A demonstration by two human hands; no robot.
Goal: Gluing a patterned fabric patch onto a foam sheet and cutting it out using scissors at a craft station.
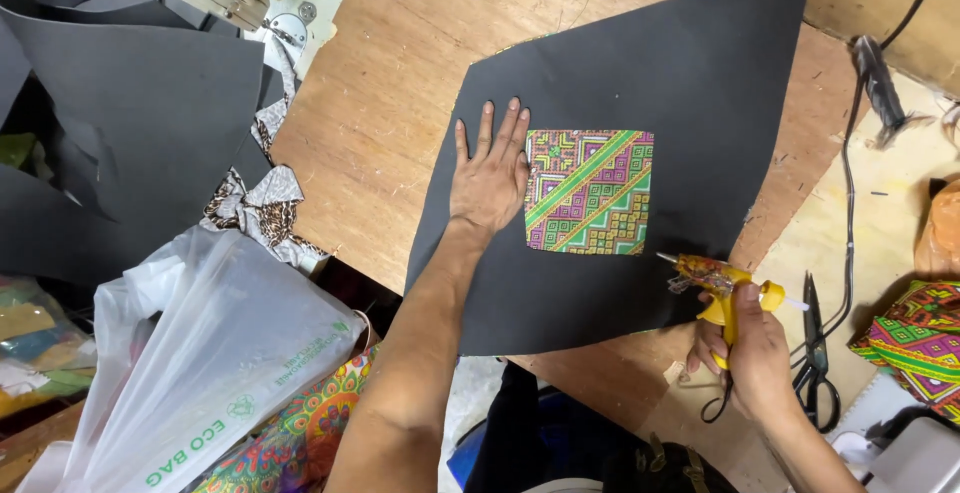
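Nearest the camera, a clear plastic bag (210,353) lay at the lower left. The right hand (755,348) was clenched around a yellow glue gun (722,288), its nozzle pointing at the lower right corner of a patterned fabric square (590,193). That square showed in the middle of a black sheet (640,83) spread on the wooden worktop (390,73). The left hand (490,178) lay flat and released on the sheet, just beside the square. Black scissors (815,353) rested right of the gun.

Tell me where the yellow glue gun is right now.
In the head view, the yellow glue gun is lower right in the right hand, its nozzle near the patterned fabric square.
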